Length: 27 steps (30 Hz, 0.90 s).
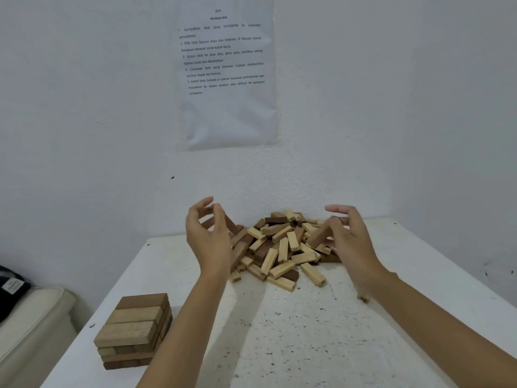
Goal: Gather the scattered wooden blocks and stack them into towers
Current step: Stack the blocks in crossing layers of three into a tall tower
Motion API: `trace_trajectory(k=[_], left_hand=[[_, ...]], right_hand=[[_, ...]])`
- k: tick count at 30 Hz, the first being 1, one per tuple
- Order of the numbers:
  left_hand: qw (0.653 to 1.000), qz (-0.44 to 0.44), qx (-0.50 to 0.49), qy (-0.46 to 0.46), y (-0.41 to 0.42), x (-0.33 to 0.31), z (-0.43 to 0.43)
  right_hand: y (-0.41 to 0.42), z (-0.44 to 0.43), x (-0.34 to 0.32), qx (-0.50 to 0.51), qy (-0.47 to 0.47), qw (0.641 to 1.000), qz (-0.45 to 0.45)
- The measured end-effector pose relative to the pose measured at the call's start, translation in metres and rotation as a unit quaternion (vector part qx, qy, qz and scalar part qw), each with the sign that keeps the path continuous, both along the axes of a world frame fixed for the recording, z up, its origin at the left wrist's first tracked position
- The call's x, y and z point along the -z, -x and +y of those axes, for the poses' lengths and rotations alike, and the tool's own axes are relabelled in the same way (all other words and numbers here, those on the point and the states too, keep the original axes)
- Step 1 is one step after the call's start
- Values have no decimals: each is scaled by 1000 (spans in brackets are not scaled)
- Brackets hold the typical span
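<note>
Wooden blocks, pale pine-coloured ones mixed with reddish-brown ones, are lying in a loose pile (279,247) at the middle of the frame, on the far part of the table close to the wall. Each block is a short rectangular bar with square ends, and they are leaning across one another at all angles. One stray pale block (363,297) is sitting apart at the right, just beside the right forearm. In the lower left, a low tower (134,329) is standing near the table's edge, its blocks laid flat, side by side, in crossed layers with a smooth, grainy top.

The left hand (208,233) is hovering at the left flank of the pile, palm turned inward and fingers loosely cupped, gripping nothing that can be seen. The right hand (349,239) is reaching over the pile's right flank with its fingers spread wide and the thumb stretched out; its fingertips are lying against a tilted brown block (319,235), though a firm grip is not showing.

The table (293,331) is showing a white, rough top flecked with dark specks. Above, a printed sheet in a glossy, wrinkled plastic sleeve (226,79) is hanging on the white textured wall (84,107). At the left edge, a cream cushion (30,317) is carrying a dark cloth (11,287).
</note>
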<state>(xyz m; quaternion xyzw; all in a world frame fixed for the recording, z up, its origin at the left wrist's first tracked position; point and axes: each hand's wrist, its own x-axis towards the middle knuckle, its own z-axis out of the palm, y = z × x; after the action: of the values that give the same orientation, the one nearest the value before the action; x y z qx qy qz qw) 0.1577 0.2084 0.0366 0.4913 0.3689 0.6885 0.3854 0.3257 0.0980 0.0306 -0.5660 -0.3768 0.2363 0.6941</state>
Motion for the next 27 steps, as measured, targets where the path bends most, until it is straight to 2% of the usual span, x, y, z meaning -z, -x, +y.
trace_trajectory(k=[2,5,7,9,12,14,16,17,19,27], left_hand=[[999,-49,4,19,4,-11,13],[995,-89,9,41,11,-16,31],[996,-74,22,41,14,-11,40],[997,-51,38,44,17,-3,45],[995,-55,49,66,20,9,50],[993,-71,44,82,21,15,53],[991,-86,37,94,21,19,56],[990,-91,34,99,20,21,58],[989,-96,26,108,19,25,61],[985,-107,15,135,13,33,67]], right_hand=[[8,23,-7,-42,38,998,6],[21,62,-14,-125,136,981,-62],[27,88,-12,-178,155,956,-175],[29,113,-10,-189,128,921,-317],[29,152,-8,-204,109,854,-466],[29,177,-7,-213,145,778,-573],[31,199,-7,-222,192,706,-644],[31,207,-6,-229,207,683,-662],[33,222,-4,-250,231,662,-668],[35,237,-5,-331,287,625,-646]])
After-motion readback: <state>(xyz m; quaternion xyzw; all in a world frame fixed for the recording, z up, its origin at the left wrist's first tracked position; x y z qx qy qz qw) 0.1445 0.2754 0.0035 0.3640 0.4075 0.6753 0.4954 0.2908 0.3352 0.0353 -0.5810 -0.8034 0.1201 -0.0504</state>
